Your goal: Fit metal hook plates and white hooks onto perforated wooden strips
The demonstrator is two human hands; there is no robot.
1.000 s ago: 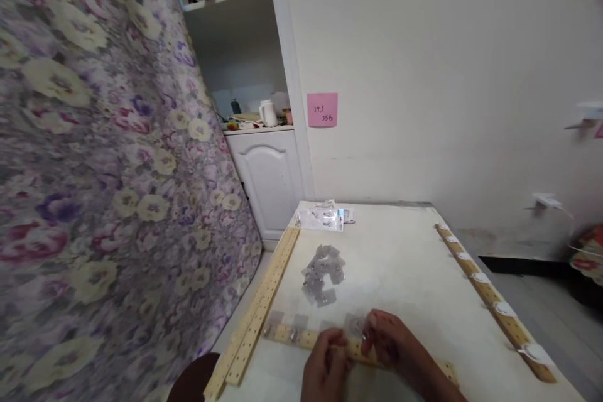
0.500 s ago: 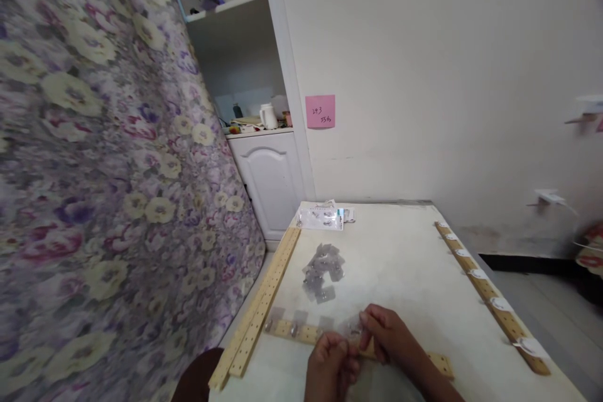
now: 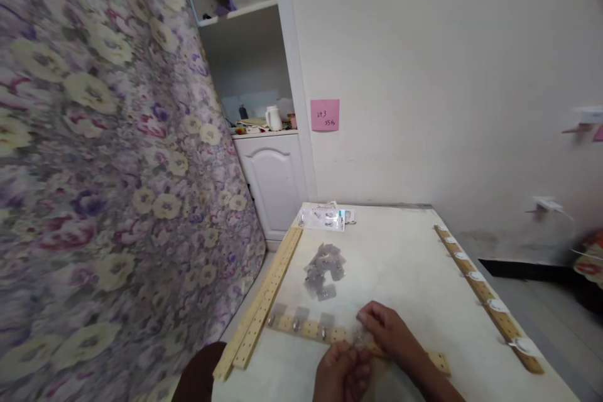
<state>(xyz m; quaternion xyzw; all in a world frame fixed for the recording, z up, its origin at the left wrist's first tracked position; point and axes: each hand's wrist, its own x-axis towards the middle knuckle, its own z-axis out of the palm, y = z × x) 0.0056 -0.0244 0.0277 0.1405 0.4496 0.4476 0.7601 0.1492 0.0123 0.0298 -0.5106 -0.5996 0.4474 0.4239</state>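
A perforated wooden strip (image 3: 306,329) lies across the near part of the white table (image 3: 405,264), with three clear adhesive hooks stuck along its left part. My left hand (image 3: 342,374) and my right hand (image 3: 384,330) meet over the strip's middle. Both have their fingers pinched together on a small clear hook piece (image 3: 360,340) held against the strip. A pile of clear hook pieces (image 3: 323,270) lies just beyond the strip.
Two long wooden strips (image 3: 264,301) lie along the table's left edge. Another strip with white pads (image 3: 485,295) runs along the right edge. A small packet (image 3: 325,218) sits at the far edge. A floral curtain (image 3: 103,169) hangs left, by a white cabinet (image 3: 273,176).
My view has shifted slightly to the left and up. Both hands stay over the strip's middle; the left hand has dropped a little toward the bottom edge.
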